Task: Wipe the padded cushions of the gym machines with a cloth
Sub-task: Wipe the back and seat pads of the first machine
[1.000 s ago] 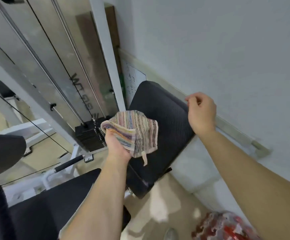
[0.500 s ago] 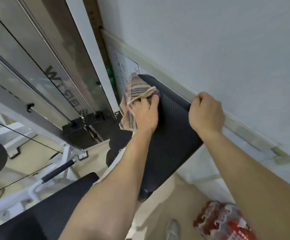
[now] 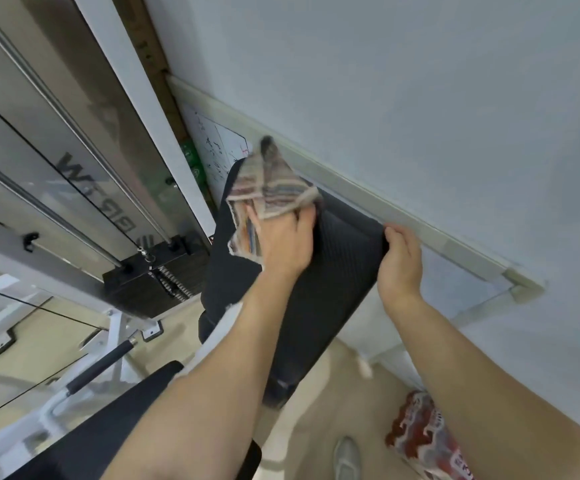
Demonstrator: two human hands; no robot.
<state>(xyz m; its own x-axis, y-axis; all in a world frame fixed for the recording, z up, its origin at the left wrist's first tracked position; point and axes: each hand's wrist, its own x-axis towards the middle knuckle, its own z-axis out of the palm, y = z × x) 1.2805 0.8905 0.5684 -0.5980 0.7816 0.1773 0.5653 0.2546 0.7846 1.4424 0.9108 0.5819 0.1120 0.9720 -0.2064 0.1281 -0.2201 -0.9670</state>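
On the black cushion (image 3: 319, 289) by the wall, the left hand (image 3: 283, 242) presses the striped cloth (image 3: 269, 188), fingers clamped on it; the right hand (image 3: 401, 259) grips the cushion's edge. Left of the cushion stands a weight stack (image 3: 150, 285).

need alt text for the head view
Left hand presses a striped cloth onto the top of a black cushion while the right hand holds the cushion's edge by the wall; a weight stack stands left.
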